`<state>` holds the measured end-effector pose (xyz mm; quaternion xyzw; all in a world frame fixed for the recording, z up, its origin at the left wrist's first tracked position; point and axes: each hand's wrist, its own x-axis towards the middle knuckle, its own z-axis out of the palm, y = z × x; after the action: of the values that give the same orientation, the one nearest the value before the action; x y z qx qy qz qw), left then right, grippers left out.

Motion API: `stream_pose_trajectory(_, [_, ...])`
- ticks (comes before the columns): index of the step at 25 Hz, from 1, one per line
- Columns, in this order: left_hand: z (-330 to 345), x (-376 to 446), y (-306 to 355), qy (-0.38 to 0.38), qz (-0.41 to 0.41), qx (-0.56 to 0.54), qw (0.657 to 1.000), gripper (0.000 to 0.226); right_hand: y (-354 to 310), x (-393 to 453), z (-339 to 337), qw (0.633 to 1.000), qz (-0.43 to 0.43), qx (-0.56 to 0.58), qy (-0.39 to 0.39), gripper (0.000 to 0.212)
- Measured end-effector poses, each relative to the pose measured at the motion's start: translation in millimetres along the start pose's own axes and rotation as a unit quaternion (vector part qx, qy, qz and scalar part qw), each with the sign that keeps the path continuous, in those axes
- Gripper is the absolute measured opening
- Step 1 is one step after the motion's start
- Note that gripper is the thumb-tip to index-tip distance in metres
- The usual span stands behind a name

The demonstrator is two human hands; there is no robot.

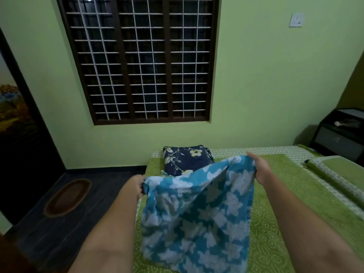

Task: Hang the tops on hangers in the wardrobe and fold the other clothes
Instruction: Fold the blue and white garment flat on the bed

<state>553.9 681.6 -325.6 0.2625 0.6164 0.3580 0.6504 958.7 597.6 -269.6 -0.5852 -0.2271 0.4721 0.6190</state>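
Observation:
A blue garment with white flowers (197, 213) hangs spread in front of me over the green bed (275, 223). My left hand (137, 185) grips its upper left corner. My right hand (260, 168) grips its upper right edge, held a little higher and farther out. The cloth sags between my hands and its lower part reaches down toward the bedsheet. Behind it, at the far end of the bed, lies a folded dark blue floral piece (187, 159).
A rolled green bolster (334, 174) lies on the bed at right. A black side cabinet (342, 133) stands in the right corner. An oval brown mat (67, 197) lies on the dark floor at left. A dark wardrobe door (17, 125) fills the left edge.

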Motion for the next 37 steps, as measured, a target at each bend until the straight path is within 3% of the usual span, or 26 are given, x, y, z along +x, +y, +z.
stream_pose_trajectory(2, [2.7,-12.7,31.2,0.025,0.088,0.002,0.996,0.037,-16.9,1.1,-8.9,1.000,-0.008,-0.011,0.009,0.033])
stream_pose_trajectory(5, [6.6,-43.4,97.3,-0.059,0.263,-0.081,0.960,0.029,-69.6,-1.0,-15.3,0.998,-0.059,0.024,-0.025,0.024])
stream_pose_trajectory(6, [10.5,-50.5,113.9,-0.056,0.304,-0.058,0.949,0.028,-85.2,-1.3,-14.7,0.997,-0.067,0.021,-0.040,0.023])
stream_pose_trajectory(8, [13.1,-47.8,128.1,0.062,0.348,0.116,0.928,0.036,-98.4,2.7,-13.6,0.995,-0.092,-0.037,-0.034,0.025])
stream_pose_trajectory(10, [6.4,-44.5,131.4,0.207,0.374,0.268,0.863,0.044,-106.1,6.2,-17.9,0.989,-0.117,-0.087,0.005,0.023])
stream_pose_trajectory(13, [-2.5,-53.3,140.8,0.267,0.428,0.268,0.821,0.044,-120.4,-4.2,-21.7,0.989,-0.137,-0.062,0.010,0.025])
stream_pose_trajectory(16, [18.5,-72.9,157.9,0.216,0.480,0.327,0.785,0.039,-72.7,-7.9,-1.3,0.958,-0.021,-0.277,-0.069,0.040])
stream_pose_trajectory(18, [41.2,-78.3,158.2,0.185,0.490,0.370,0.768,0.037,-10.0,-4.7,27.7,0.923,0.082,-0.347,-0.146,0.051])
stream_pose_trajectory(20, [56.6,-79.0,152.7,0.166,0.496,0.383,0.762,0.041,43.5,-8.7,55.8,0.900,0.122,-0.381,-0.171,0.045])
stream_pose_trajectory(23, [63.1,-81.4,147.3,0.145,0.497,0.383,0.765,0.042,76.5,-9.3,79.8,0.899,0.128,-0.380,-0.175,0.034])
stream_pose_trajectory(26, [65.8,-91.6,149.9,0.122,0.505,0.365,0.773,0.038,85.3,-9.2,89.5,0.890,0.148,-0.398,-0.165,0.045])
stream_pose_trajectory(29, [67.2,-99.3,158.1,0.119,0.516,0.326,0.783,0.036,91.2,-19.6,97.6,0.873,0.164,-0.412,-0.205,0.057])
stream_pose_trajectory(35, [73.0,-105.1,171.4,0.141,0.525,0.236,0.806,0.042,127.8,-33.9,82.9,0.913,0.237,-0.264,-0.203,0.093])
stream_pose_trajectory(37, [71.2,-97.3,168.9,0.143,0.519,0.231,0.810,0.040,129.5,-31.4,73.3,0.932,0.240,-0.175,-0.207,0.076])
